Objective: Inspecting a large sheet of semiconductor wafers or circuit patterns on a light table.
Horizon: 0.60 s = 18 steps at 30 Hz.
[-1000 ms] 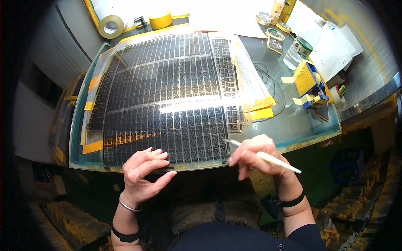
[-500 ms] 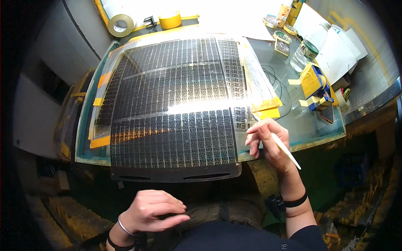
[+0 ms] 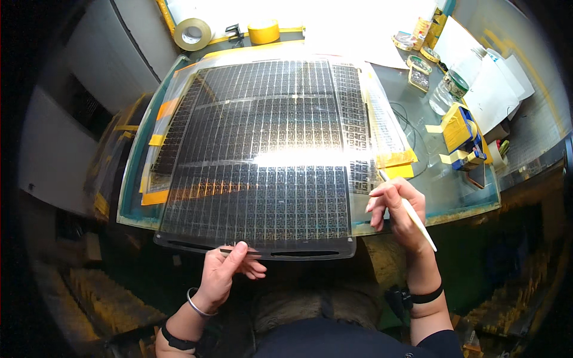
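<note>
A dark, shiny film sheet (image 3: 256,206) printed with a fine grid of small repeated patterns lies over the stack on the glass-topped table, its near black border overhanging the front edge. My left hand (image 3: 222,274) grips that border left of its middle, thumb on top and fingers underneath. Slots run along the border on both sides of the grip. At the sheet's right, my right hand (image 3: 401,206) is closed around a slim white pen-like tool (image 3: 419,224). Its thin end points away from me, near yellow tape (image 3: 397,160); the exact kind of tip is too small to tell.
Under the sheet lie more patterned films (image 3: 352,113) with orange and yellow taped edges. Tape rolls (image 3: 192,34) stand at the far left. On the right are a yellow-and-blue tape dispenser (image 3: 461,132), a clear jar (image 3: 447,92), a black cable (image 3: 409,122) and white papers (image 3: 507,83).
My left hand has risen from below the table edge and taken hold of the sheet's near border. My right hand keeps the tool. The whole view has shifted slightly.
</note>
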Each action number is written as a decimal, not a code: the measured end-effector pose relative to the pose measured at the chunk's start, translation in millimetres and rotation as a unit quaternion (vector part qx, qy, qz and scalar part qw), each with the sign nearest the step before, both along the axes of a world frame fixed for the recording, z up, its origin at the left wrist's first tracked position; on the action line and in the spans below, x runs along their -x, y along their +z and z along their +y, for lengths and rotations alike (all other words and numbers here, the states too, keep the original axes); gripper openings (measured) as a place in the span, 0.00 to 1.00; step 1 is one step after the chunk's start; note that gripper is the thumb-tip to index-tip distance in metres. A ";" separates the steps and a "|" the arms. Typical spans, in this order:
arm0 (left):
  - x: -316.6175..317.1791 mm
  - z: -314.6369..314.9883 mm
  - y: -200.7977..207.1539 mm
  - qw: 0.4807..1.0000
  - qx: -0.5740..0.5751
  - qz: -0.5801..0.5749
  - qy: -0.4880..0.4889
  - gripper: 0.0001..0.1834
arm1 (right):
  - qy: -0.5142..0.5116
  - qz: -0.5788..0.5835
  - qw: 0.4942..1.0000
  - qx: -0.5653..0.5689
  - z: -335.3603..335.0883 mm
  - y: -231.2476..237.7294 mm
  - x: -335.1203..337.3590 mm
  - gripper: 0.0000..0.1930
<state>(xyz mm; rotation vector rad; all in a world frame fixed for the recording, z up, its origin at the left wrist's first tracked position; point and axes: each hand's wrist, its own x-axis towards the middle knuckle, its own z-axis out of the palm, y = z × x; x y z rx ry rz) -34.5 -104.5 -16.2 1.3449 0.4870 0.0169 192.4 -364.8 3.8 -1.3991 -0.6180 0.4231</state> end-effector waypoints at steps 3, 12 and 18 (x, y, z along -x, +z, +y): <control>1.7 1.5 7.5 0.993 -0.106 -0.010 0.046 0.21 | 0.000 -0.009 1.000 -0.003 -0.6 -0.3 0.1 0.15; 8.4 15.6 16.9 0.957 -0.181 -0.090 0.208 0.15 | 0.002 -0.017 1.000 0.001 0.7 0.4 -0.1 0.16; 12.3 23.6 18.7 0.953 -0.138 -0.138 0.232 0.11 | 0.002 -0.011 1.000 -0.003 0.4 -0.7 -0.5 0.15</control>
